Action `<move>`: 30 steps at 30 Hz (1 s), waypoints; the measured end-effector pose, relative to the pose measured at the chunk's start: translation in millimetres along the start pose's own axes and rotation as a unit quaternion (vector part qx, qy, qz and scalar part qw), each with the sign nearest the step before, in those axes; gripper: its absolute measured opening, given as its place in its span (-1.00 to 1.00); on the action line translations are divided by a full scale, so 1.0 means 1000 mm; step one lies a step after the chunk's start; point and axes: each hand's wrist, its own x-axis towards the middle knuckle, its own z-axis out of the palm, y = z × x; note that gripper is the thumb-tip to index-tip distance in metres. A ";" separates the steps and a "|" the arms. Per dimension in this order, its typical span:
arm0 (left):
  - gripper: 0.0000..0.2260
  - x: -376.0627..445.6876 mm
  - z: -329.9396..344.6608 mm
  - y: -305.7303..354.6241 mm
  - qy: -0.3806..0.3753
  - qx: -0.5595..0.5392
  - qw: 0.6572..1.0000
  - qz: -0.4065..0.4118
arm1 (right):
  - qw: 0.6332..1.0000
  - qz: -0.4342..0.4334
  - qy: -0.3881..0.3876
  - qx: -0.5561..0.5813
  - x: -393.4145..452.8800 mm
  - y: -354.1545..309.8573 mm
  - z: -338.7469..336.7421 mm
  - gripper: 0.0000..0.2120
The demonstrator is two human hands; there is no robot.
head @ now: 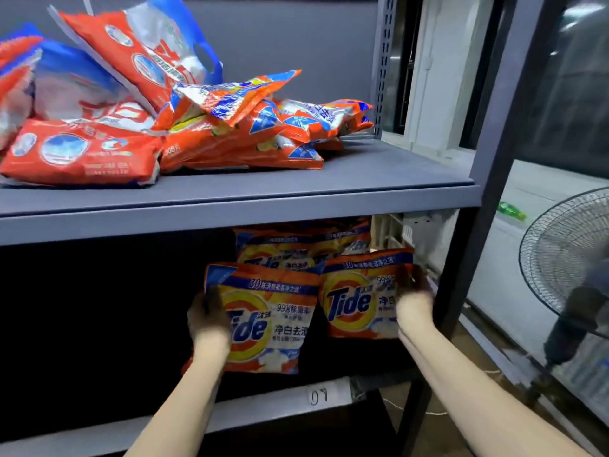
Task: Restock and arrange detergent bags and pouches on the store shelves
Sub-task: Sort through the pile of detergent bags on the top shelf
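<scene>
Head view is showing me both arms reaching into the dark lower bay of the grey shelf unit (pixel 230 209). I am seeing the left hand (pixel 207 319) gripping the left edge of a Tide pouch (pixel 267 318), its fingers curling round the side; the hand is blurred and dark, so I cannot tell how the individual fingers are lying. That pouch is standing upright, facing me, near the front of the lower bay. The right hand (pixel 413 296) is holding the right edge of a second Tide pouch (pixel 361 293), which is sitting just to the right of the first and a little higher, their inner edges touching or overlapping. Its fingers are wrapping the pouch's edge, but motion blur is hiding whether they are spread or pressed together. Farther back, two more Tide pouches (pixel 280 249) are standing behind the held pair, partly hidden by the upper shelf's front lip.

On the upper shelf, red and blue detergent bags (pixel 131 57) are lying heaped at the left, with smaller orange pouches (pixel 244 136) piled loosely to their right. A label reading 08 (pixel 319 396) is sticking to the lower shelf's front edge. At the far right, a standing fan (pixel 566 258) is showing beyond the shelf upright.
</scene>
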 end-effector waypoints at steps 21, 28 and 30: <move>-0.56 0.098 0.120 -0.092 0.056 0.054 0.997 0.022 | 0.980 -0.068 -0.066 -0.174 0.122 0.100 0.087 -0.60; -0.23 0.042 0.112 -0.112 -0.115 0.369 0.872 0.299 | 0.818 -0.227 -0.103 -0.518 0.058 0.117 0.057 -0.37; -0.18 0.030 0.114 -0.120 -0.199 0.420 0.835 0.293 | 0.799 -0.171 -0.170 -0.550 0.051 0.126 0.050 -0.29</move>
